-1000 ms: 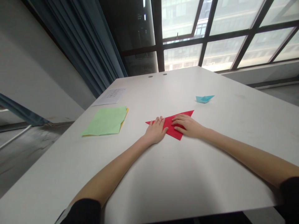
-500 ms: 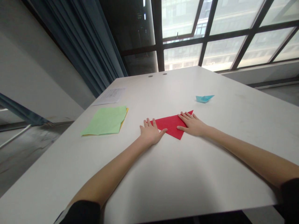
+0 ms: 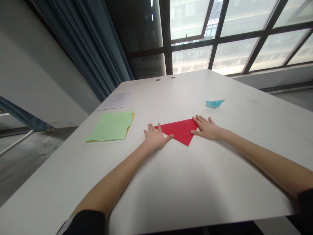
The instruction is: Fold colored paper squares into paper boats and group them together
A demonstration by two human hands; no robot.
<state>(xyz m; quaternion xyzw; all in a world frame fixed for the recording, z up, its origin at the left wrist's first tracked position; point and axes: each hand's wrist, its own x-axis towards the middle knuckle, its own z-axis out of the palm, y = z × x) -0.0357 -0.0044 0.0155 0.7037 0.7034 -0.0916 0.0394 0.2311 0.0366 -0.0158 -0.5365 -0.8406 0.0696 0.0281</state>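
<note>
A red sheet of paper, folded into a triangle, lies flat on the white table with one corner pointing toward me. My left hand rests on its left end, fingers spread and thumb stretched along the near edge. On the right end lies my right hand, palm down with fingers apart, covering that corner of the paper. Neither hand grips anything; both are open and press or rest on the sheet.
Light green paper lies to the left, with yellow paper showing beneath it. Behind that is a white printed sheet. A folded light blue paper piece sits beyond my right hand. The table reaches toward the windows.
My right hand has slid outward to the right along the far edge of the red paper, onto its right corner. My left hand has shifted slightly left.
</note>
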